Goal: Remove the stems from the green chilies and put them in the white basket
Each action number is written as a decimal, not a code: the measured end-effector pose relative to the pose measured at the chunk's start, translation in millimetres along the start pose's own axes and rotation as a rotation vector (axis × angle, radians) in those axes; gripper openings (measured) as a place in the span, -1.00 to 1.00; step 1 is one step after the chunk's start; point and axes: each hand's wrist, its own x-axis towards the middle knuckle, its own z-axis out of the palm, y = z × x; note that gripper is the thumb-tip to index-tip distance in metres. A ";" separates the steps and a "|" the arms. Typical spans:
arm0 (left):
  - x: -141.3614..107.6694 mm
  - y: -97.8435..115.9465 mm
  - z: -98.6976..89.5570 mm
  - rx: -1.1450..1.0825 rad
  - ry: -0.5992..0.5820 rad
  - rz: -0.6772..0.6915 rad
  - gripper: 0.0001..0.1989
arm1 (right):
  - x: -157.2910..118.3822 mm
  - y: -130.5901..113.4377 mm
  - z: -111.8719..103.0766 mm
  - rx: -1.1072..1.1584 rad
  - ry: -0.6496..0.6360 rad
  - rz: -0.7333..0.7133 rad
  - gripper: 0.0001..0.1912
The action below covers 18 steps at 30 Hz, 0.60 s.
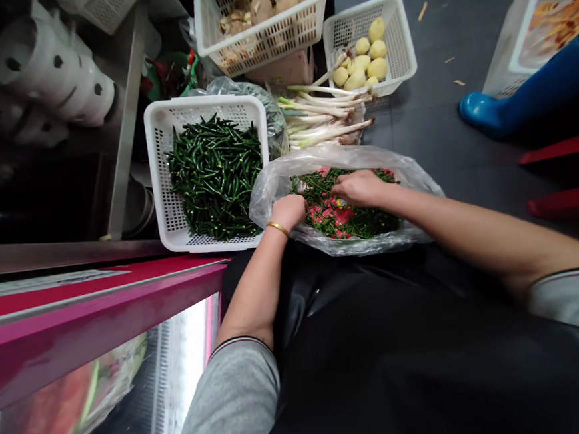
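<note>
A clear plastic bag lies open before me. Thin green stems or chilies fill it, with a red-and-pink patterned material showing between them. My left hand, with a gold bangle at its wrist, is closed at the bag's left inner side; whatever its fingers hold is hidden. Over the middle of the bag's contents, my right hand points downward with its fingers drawn together, their tips hidden among the green pieces. Left of the bag stands a white basket heaped with green chilies.
Beyond the bag lie leeks, a basket of peeled potatoes and a crate of brown roots or tubers. A glass-fronted cabinet borders my left. Someone's blue boot and red stool-like edges are on the right.
</note>
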 end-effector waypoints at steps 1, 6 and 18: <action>-2.4 1.3 -0.9 -0.102 -0.008 0.012 -0.77 | 11.2 -8.1 1.3 0.013 -0.001 0.018 -0.62; -14.4 0.3 10.4 -0.760 -0.104 -0.132 -0.85 | 24.9 -16.1 18.1 0.050 -0.043 0.114 -0.67; -10.0 6.5 29.3 -1.251 0.000 -0.029 -0.66 | -7.0 -21.6 8.0 0.560 0.189 0.028 -0.64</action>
